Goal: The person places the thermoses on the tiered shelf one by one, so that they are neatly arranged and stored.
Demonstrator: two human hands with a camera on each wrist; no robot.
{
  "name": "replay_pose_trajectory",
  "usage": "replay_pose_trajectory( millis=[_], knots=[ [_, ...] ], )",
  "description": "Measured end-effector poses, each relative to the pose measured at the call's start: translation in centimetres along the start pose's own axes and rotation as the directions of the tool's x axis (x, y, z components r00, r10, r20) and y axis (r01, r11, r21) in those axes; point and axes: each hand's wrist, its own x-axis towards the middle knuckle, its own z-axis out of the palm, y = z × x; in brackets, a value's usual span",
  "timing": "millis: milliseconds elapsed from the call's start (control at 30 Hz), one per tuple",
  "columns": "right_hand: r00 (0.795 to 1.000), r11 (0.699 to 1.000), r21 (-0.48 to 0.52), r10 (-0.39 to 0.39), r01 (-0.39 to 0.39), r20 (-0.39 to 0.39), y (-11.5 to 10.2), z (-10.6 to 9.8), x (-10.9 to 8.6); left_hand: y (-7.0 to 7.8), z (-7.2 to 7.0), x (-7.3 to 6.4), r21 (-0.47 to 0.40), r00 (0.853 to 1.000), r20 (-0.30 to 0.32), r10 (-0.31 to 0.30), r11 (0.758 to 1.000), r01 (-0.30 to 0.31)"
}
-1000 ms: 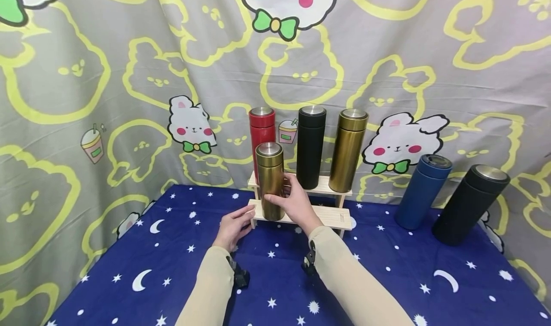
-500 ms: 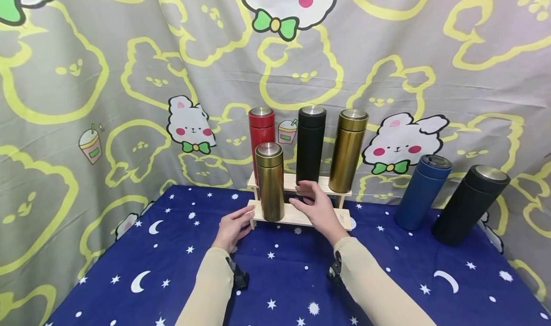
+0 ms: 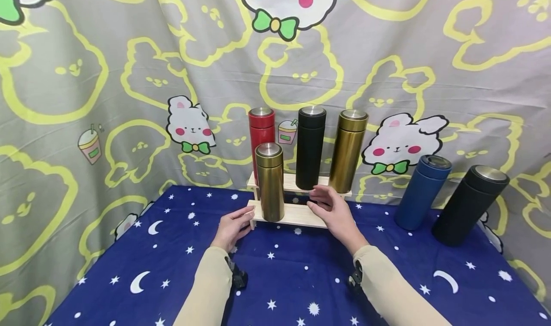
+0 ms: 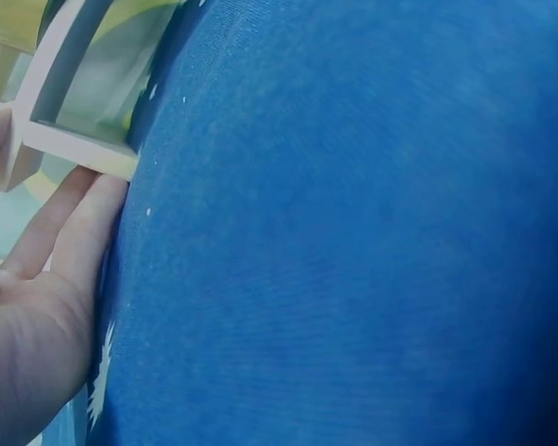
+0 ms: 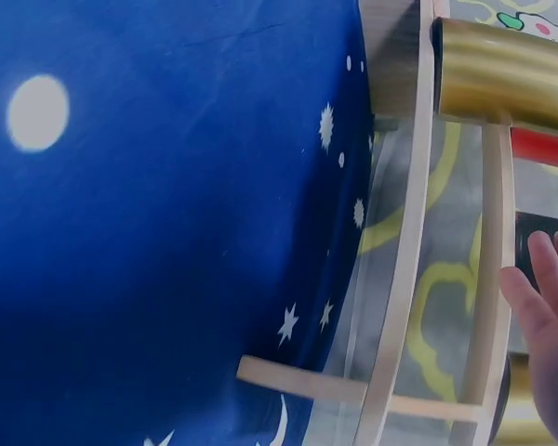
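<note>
A two-tier wooden stand [image 3: 301, 215] is at the middle back of the table. My left hand [image 3: 231, 229] holds the left end of its lower shelf; in the left wrist view, fingers [image 4: 88, 228] reach behind a leg. On that shelf, toward the left, a gold thermos [image 3: 271, 190] stands upright. My right hand [image 3: 337, 216], fingers loosely bent and holding nothing, is over the shelf's right part, apart from the thermos. Behind, the upper shelf bears a red thermos [image 3: 261, 130], a black thermos [image 3: 310, 149] and another gold thermos [image 3: 347, 156].
To the right, a blue thermos [image 3: 424, 192] and a wider black thermos [image 3: 469, 206] stand on the dark blue star-and-moon tablecloth [image 3: 275, 278]. A grey curtain [image 3: 241, 77] with cartoon animals hangs right behind the table.
My right hand has let go of the front gold thermos and moved right, away from it. The thermos stays on the lower shelf. My left hand keeps its place at the stand.
</note>
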Motion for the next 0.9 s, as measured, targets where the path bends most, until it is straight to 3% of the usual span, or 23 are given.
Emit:
replay_pose_trajectory(
  millis=[433, 633, 900],
  knots=[
    [0.999, 0.993, -0.104, 0.047, -0.05, -0.028, -0.1, -2.5, -1.6, 0.1, 0.0, 0.0, 0.005, 1.0, 0.001, 0.0, 1.0, 0.0],
    [0.997, 0.997, -0.064, 0.05, -0.054, -0.064, 0.3, -3.4, -2.5, 0.0, 0.0, 0.0, 0.005, 1.0, -0.007, -0.007, 1.0, 0.007],
    [0.994, 0.994, -0.083, 0.063, -0.071, -0.086, 0.2, -4.9, -3.8, 0.2, -0.1, -0.1, 0.001, 1.0, -0.001, -0.004, 1.0, 0.004]
  ],
)
